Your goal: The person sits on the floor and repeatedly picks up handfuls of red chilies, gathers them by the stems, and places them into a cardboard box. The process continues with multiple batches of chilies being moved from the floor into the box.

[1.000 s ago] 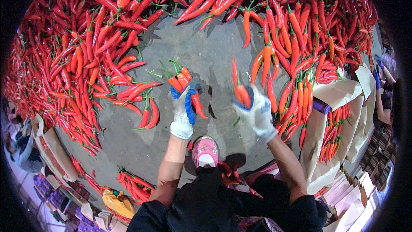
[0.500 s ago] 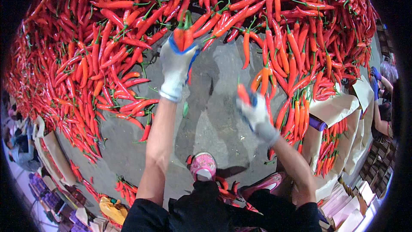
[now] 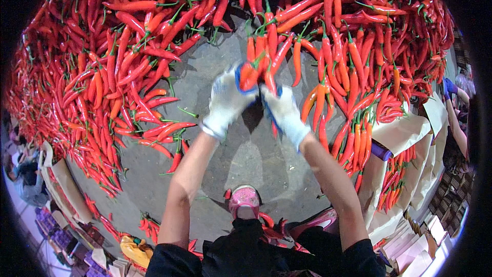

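Note:
Both my hands wear white knit gloves with blue palms and meet in front of me over the grey floor (image 3: 241, 161). My left hand (image 3: 228, 95) is closed around several red chili peppers (image 3: 249, 77), their stems pointing away from me. Close beside it, my right hand (image 3: 284, 105) grips a red chili pepper (image 3: 269, 83), its fingers partly hidden by the glove. Above the hands the held peppers blur together, so I cannot tell exactly which belong to which hand. A large heap of red chili peppers (image 3: 123, 66) curves around the far side and both flanks.
An open paper-lined box of peppers (image 3: 402, 128) stands at the right, with a purple roll (image 3: 380, 151) on its edge. A pink shoe (image 3: 244, 197) is below my hands. Another person's gloved hand (image 3: 450, 87) shows at the far right, and a yellow bag (image 3: 136, 250) lies lower left.
My left hand has come down and right with its peppers. My right hand has moved up and left, bringing its pepper against the left hand's bunch.

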The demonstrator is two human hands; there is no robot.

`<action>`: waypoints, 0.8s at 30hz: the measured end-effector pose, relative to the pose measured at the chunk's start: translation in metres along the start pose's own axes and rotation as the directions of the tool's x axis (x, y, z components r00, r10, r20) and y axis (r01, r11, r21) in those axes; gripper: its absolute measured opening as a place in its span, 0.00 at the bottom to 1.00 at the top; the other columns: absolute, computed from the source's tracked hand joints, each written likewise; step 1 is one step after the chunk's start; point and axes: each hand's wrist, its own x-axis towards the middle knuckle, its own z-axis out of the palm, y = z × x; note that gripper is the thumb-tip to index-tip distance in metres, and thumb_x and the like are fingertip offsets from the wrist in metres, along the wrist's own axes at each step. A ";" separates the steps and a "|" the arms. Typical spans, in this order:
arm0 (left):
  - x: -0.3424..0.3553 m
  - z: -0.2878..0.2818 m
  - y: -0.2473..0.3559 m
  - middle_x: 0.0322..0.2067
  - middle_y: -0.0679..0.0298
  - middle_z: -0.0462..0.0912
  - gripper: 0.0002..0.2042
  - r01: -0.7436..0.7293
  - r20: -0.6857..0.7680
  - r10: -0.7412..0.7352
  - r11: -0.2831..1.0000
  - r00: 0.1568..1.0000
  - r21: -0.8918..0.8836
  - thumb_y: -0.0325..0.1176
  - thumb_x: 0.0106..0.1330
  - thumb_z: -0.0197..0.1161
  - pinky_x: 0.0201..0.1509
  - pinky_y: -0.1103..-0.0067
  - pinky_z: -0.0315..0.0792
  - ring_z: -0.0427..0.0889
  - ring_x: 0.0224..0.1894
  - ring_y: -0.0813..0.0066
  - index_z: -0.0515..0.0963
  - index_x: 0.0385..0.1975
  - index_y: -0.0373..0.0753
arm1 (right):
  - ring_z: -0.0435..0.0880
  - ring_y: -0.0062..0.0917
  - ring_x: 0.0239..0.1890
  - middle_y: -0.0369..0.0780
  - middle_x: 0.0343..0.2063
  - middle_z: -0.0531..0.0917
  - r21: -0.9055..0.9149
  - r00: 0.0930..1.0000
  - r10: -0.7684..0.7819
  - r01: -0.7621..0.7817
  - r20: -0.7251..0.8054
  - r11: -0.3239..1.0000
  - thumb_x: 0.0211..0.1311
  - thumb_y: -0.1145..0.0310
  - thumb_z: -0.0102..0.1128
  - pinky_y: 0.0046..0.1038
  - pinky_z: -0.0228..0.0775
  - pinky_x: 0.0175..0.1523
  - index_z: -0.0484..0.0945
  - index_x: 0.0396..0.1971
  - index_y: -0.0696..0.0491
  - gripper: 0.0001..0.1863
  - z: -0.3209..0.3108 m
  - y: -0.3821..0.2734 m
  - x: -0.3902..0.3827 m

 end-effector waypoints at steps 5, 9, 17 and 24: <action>-0.064 -0.015 -0.013 0.30 0.54 0.83 0.20 0.216 0.153 -0.177 0.930 0.972 -0.297 0.33 0.46 0.70 0.37 0.71 0.75 0.82 0.33 0.59 0.76 0.40 0.33 | 0.68 0.14 0.16 0.32 0.20 0.77 0.469 0.911 0.197 -0.361 0.362 0.806 0.58 0.62 0.60 0.22 0.60 0.21 0.78 0.34 0.54 0.11 -0.014 0.028 -0.081; -0.071 -0.022 -0.021 0.23 0.65 0.80 0.11 0.482 0.182 -0.485 0.618 0.855 -0.621 0.24 0.50 0.67 0.26 0.79 0.71 0.78 0.23 0.79 0.77 0.34 0.33 | 0.79 0.27 0.35 0.43 0.33 0.80 0.118 0.999 -0.043 0.042 0.001 0.992 0.53 0.63 0.63 0.30 0.72 0.42 0.76 0.43 0.58 0.20 -0.044 0.029 -0.075; -0.033 0.003 0.000 0.24 0.66 0.81 0.09 0.413 0.036 -0.527 0.621 0.849 -0.666 0.26 0.54 0.67 0.25 0.80 0.69 0.76 0.22 0.82 0.78 0.34 0.34 | 0.80 0.38 0.40 0.47 0.41 0.75 -0.822 0.788 -0.474 0.532 0.392 0.205 0.50 0.67 0.62 0.37 0.74 0.43 0.71 0.53 0.42 0.26 -0.073 -0.014 0.000; -0.033 0.010 -0.019 0.22 0.68 0.80 0.05 0.325 -0.083 -0.564 0.583 0.821 -0.744 0.27 0.55 0.66 0.27 0.80 0.69 0.76 0.22 0.81 0.78 0.27 0.34 | 0.79 0.46 0.43 0.51 0.42 0.78 -0.508 0.653 -0.757 0.655 0.008 0.560 0.48 0.60 0.65 0.41 0.72 0.46 0.70 0.49 0.57 0.29 -0.073 -0.034 -0.020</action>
